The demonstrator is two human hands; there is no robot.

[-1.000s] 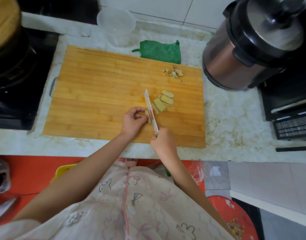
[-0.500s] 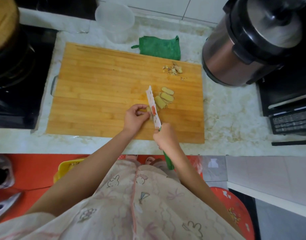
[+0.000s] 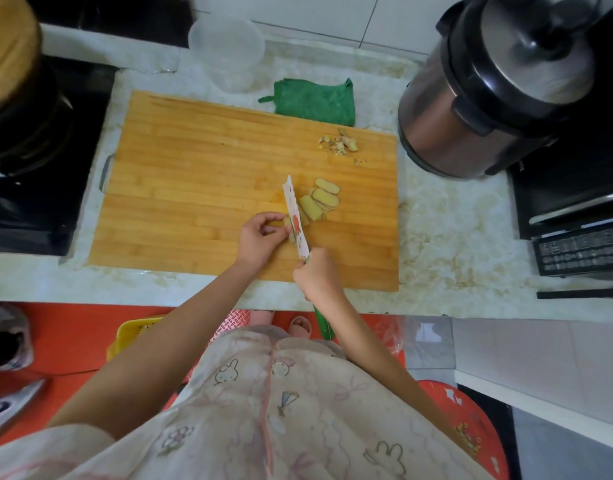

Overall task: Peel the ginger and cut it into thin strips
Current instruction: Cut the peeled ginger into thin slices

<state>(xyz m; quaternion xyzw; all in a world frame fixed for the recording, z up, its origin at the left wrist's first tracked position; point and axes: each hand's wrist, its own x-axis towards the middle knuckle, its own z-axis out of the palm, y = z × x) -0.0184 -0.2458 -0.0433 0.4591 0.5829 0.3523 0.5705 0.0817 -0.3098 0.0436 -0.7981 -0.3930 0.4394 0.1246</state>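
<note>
On the wooden cutting board [image 3: 194,174] my left hand [image 3: 258,239] pinches a small piece of peeled ginger [image 3: 288,223] with curled fingers. My right hand [image 3: 317,271] grips the green handle of a white patterned knife [image 3: 295,220]. The blade stands on edge against the ginger, just right of my left fingertips. Several cut ginger slices [image 3: 320,200] lie overlapping to the right of the blade. A small heap of ginger peel [image 3: 339,145] sits near the board's far right corner.
A green cloth [image 3: 313,100] and a clear plastic container [image 3: 229,53] lie beyond the board. A pressure cooker [image 3: 488,88] stands at the right, a black appliance [image 3: 575,216] beside it. A stove with a pot [image 3: 24,133] is at the left.
The knife has stayed at the ginger, its blade shifting slightly between cuts. My left hand keeps its pinch on the piece. The camera view has drifted a little.
</note>
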